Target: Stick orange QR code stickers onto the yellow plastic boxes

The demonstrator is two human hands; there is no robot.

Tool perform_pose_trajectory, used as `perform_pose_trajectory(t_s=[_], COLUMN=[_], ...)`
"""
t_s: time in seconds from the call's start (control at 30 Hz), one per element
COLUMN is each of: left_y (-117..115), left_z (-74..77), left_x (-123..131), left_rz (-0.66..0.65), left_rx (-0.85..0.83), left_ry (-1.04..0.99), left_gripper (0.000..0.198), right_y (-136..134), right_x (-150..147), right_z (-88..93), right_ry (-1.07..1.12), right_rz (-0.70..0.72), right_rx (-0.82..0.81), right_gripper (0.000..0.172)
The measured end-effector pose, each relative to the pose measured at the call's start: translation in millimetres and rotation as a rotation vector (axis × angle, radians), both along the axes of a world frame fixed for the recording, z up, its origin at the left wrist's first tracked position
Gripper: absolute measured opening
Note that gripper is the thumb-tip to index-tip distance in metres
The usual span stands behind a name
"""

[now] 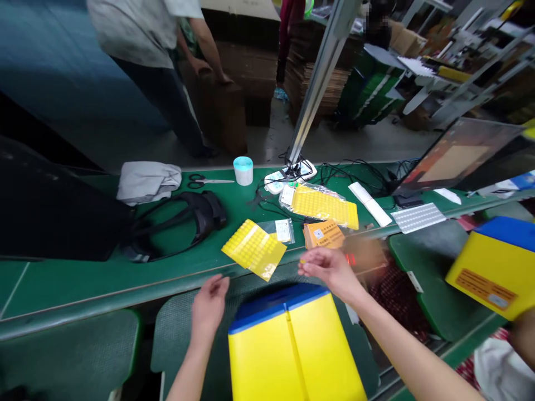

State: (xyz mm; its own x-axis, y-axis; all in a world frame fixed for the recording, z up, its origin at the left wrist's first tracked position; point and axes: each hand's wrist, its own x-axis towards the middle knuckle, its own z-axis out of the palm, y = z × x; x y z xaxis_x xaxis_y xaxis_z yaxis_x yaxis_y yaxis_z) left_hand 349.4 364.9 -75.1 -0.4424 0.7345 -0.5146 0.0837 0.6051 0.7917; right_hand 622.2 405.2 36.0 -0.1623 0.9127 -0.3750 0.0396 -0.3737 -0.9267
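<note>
A yellow box with a blue end (pixel 292 345) lies in front of me on the green conveyor. My left hand (pixel 209 305) hovers at its upper left corner, fingers loosely curled with nothing in them. My right hand (pixel 330 268) is above the box's far end, fingertips pinched on a small yellow sticker (pixel 302 260). A yellow sticker sheet (pixel 254 248) lies just beyond my hands on the bench. An orange booklet (pixel 324 234) lies next to it.
Another bag of yellow sticker sheets (pixel 321 205), scissors (pixel 200 180), a white cup (pixel 243 170), black straps (pixel 188 218) and cables lie on the green bench (pixel 75 278). A second yellow-blue box (pixel 497 267) sits at right. A person bends over cartons beyond the bench.
</note>
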Motion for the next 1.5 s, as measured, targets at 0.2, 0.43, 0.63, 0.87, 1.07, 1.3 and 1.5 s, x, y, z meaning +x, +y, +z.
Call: perform_pose_trajectory(t_s=[0.2,0.43,0.63,0.87,1.07,1.3,1.5], left_y=[-115.6,-217.8,-264.8,-293.7,-301.7,-278.4,-278.6], left_z=[138.6,187.5,184.8,161.4,124.9,81.5,68.6], left_x=[45.1,108.0,114.9,115.7,92.8,90.3,100.1], left_rz=[-0.254,-0.474,-0.127,-0.111,-0.161,-0.240,-0.249], left_rx=[0.109,0.213,0.166,0.105,0.138,0.173,0.053], left_ry=[-0.209,-0.129,-0.310,-0.334,0.195,0.308,0.126], left_gripper=[0.044,0.023,0.028,0.038,0.044,0.061,0.063], right_y=[-133.6,-225.6,-270.4,-292.4,-292.0,-289.2,-295.5], right_x=[1.3,-7.6,-18.3,-24.3,-23.5,-57.1,-72.9], right_z=[70.3,100.4,73.0,40.2,24.7,2.2,-8.6], right_ry=[0.065,-0.302,-0.182,0.147,-0.431,-1.117,-1.188], right_rz=[0.146,0.460,0.206,0.201,0.169,0.200,0.160], right_rx=[-0.089,0.105,-0.073,-0.344,0.030,0.343,0.312], right_gripper=[0.020,0.028,0.011,0.036,0.009,0.021,0.026])
